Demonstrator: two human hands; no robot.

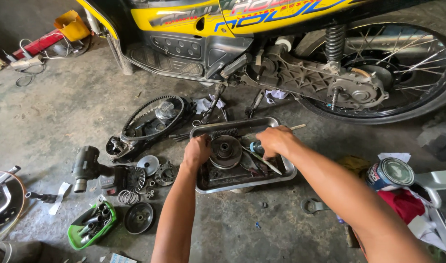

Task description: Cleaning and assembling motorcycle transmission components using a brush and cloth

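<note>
My left hand [197,151] is closed on the rim of the clutch pulley [226,151], steadying it where it sits in the metal tray [281,171] on the floor. My right hand [275,141] is closed round a small blue-tipped tool [255,146] just beside the pulley; what kind of tool it is, I can't tell, my fingers hide most of it. A thin rod [262,160] lies slanted across the tray under my right wrist.

The tray looks oily, so I judge the pulley could slide or spin under my left palm if I press sideways with the tool. The tray itself might skid on the concrete, since nothing braces it. Loose parts lie well apart to my left: the drive belt [147,114] on its cover, the impact wrench [94,170], a green box of sockets [91,226]. Small pieces near them could roll off and get lost. The scooter [262,29] stands just behind the tray.
</note>
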